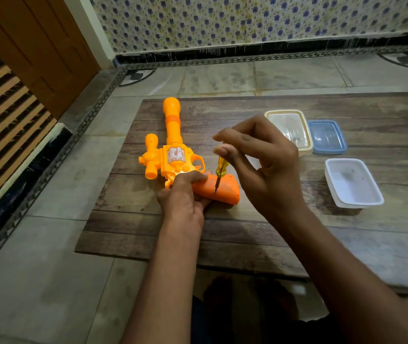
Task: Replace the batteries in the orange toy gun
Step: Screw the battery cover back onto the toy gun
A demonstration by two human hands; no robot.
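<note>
Orange toy gun (173,155), yellow-handled screwdriver (221,167), white tub (353,184), blue lid (327,137), brown wood-grain board (247,232), blue-flowered cloth (247,18).

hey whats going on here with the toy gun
A person is working on an orange toy gun lying on a wooden board on the floor. The left hand holds the gun at the grip, while the right hand pinches a yellow-handled screwdriver upright, its tip on the grip, apparently at a screw. Three plastic containers sit to the right; an open white tub is nearest.
</note>
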